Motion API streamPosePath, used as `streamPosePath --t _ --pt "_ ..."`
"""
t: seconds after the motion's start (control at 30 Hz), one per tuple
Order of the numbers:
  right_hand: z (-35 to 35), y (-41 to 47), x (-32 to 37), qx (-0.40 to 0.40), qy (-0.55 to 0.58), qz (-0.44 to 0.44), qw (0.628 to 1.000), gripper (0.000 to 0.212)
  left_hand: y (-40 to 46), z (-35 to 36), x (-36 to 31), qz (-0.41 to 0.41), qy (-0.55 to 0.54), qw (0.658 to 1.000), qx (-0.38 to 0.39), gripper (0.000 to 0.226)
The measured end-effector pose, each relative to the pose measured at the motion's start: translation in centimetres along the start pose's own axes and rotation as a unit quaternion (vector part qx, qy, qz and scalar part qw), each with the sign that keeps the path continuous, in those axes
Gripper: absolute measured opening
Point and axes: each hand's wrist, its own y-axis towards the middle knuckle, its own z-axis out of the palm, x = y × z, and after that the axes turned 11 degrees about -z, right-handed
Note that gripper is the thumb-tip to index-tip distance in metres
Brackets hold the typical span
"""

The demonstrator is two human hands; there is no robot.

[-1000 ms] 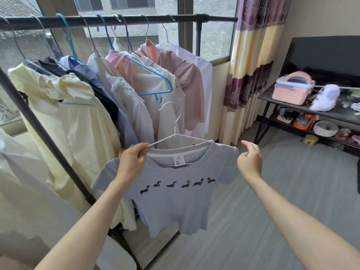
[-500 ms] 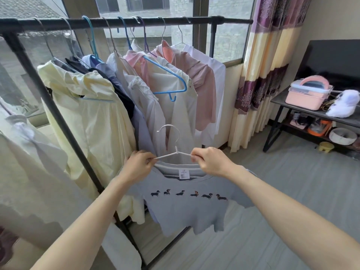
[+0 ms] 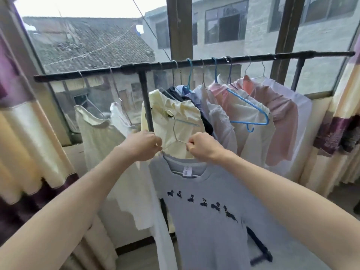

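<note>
A grey T-shirt point(image 3: 210, 221) with a row of small dark dogs across the chest hangs on a thin wire hanger point(image 3: 176, 133). My left hand point(image 3: 143, 145) pinches the hanger's left shoulder and my right hand point(image 3: 202, 146) pinches its right shoulder. The hanger's hook stands up between my hands, in front of a pale yellow garment point(image 3: 175, 117). The black clothes rail point(image 3: 175, 64) runs across above, well over the hook.
Several garments hang on the rail: white ones point(image 3: 97, 137) at the left, pink point(image 3: 276, 121) and white ones at the right, with an empty blue hanger point(image 3: 251, 115). A black upright post point(image 3: 145, 94) stands behind my left hand. Curtains point(image 3: 23, 133) flank both sides; windows lie behind.
My right hand came in from the side and took the hanger's right shoulder. Both hands lifted the shirt, and my view turned up and left toward the rail and window.
</note>
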Motion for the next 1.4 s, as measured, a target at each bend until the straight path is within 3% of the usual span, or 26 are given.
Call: streamPosePath --t 0.13,0.27,0.53,0.67,0.8,0.97,1.1,1.27,1.4 --pt "-2.3 4.7 3.5 -0.049 -0.023 0.012 0.998 0.022 0.6 -0.8 3.4 -0.050 0.043 0.998 0.022 0.035" --pt "-4.3 7.8 4.7 -0.031 -0.050 0.041 0.997 0.031 1.6 -0.8 5.0 -0.059 0.044 0.997 0.035 0.036" --pt "-7.1 9.5 3.9 -0.039 -0.097 0.069 0.992 0.010 4.0 -0.3 7.0 -0.069 0.022 0.997 0.040 0.036" --pt "-8.8 9.4 2.6 -0.052 -0.066 0.079 0.993 0.015 4.7 0.3 7.0 -0.069 0.013 0.997 0.043 0.035" --pt "-10.1 8.1 1.6 -0.050 -0.013 0.090 0.995 0.038 4.9 0.1 6.4 -0.063 0.006 0.997 0.048 0.035" --pt "-10.5 7.9 1.2 -0.068 0.045 0.113 0.990 0.016 5.5 -0.7 5.9 -0.073 0.016 0.997 0.032 0.036" --pt "-11.4 7.4 0.2 -0.076 0.116 0.105 0.985 0.028 5.9 -1.2 3.6 -0.047 -0.039 0.998 -0.022 0.056" --pt "-12.3 7.2 0.1 -0.116 0.156 0.083 0.977 0.031 8.0 -0.5 -1.3 0.013 -0.206 0.977 0.048 0.063" --pt "-11.4 7.7 0.9 -0.089 0.124 0.003 0.988 0.025 10.1 -0.9 -2.8 -0.003 -0.212 0.976 0.055 0.063"
